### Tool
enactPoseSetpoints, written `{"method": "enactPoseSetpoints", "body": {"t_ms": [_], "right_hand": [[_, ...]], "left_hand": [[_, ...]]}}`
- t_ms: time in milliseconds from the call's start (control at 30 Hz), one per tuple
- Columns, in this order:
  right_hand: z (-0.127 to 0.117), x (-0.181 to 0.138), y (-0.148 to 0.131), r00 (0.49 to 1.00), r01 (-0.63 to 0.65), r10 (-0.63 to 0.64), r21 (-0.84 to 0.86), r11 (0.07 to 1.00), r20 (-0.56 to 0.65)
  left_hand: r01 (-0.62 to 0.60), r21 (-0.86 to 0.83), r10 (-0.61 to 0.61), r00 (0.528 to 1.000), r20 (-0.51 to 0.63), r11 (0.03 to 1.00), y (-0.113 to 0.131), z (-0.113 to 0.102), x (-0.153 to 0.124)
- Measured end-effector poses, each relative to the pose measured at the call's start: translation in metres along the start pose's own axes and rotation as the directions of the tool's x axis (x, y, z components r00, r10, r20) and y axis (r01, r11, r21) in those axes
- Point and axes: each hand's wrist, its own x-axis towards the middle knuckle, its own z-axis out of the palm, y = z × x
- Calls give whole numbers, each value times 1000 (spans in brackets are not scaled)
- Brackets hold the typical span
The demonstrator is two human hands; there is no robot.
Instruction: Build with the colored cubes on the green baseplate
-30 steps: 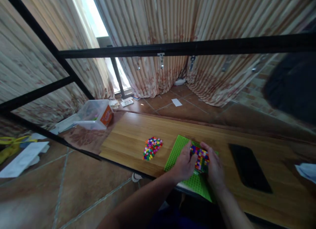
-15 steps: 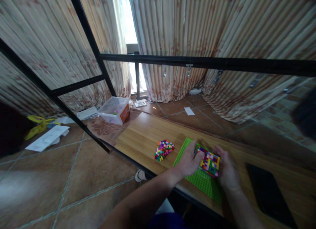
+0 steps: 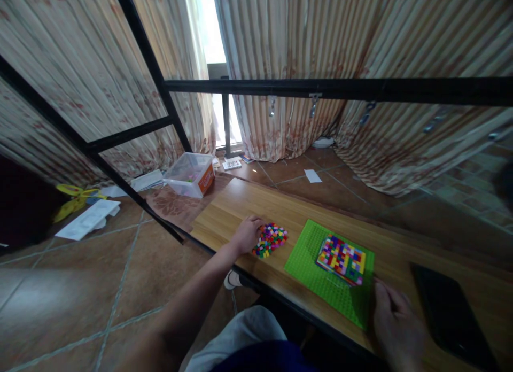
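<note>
A loose pile of small multicoloured toy bricks (image 3: 273, 238) lies on the wooden table. At its left edge is my left hand (image 3: 247, 234), fingers lowered and slightly bent against the bricks, with none seen in its grasp. A green studded baseplate (image 3: 308, 243) lies to the right of the pile. On it stands a low rectangular block of mixed-colour bricks (image 3: 340, 258), touched by neither hand. My right hand (image 3: 395, 313) rests beside the baseplate's right edge, a little blurred, its fingers loosely bent and nothing visible in them.
A dark flat tablet-like object (image 3: 449, 308) lies on the table (image 3: 224, 211) to the right. Beyond the table's left end, a clear plastic bin (image 3: 186, 182) stands on the floor. A black metal bar (image 3: 272, 86) spans the view in front of the curtains.
My left hand has left the brick block and moved left to the loose pile. My right hand has let go of the block and drawn back to the right. The block stays on the baseplate.
</note>
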Motion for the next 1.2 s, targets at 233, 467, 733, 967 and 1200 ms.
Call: {"method": "enactPoseSetpoints", "body": {"t_ms": [233, 467, 733, 967, 1200], "right_hand": [[4, 2, 8, 991, 134, -134, -29, 991, -16], [9, 2, 10, 973, 219, -220, -14, 976, -68], [10, 1, 10, 966, 250, -249, 5, 968, -65], [10, 2, 7, 968, 239, -239, 0, 971, -71], [11, 2, 7, 968, 236, -235, -2, 972, -83]], "left_hand": [[96, -35, -99, 990, -101, 995, 7, 1, -2], [225, -245, -265, 953, -148, 943, 5, 5, -9], [150, -271, -203, 962, -182, 951, 9, 7, -9], [19, -57, -22, 999, -45, 998, 7, -3, -2], [107, -21, -108, 994, -28, 994, 7, -5, 5]]}}
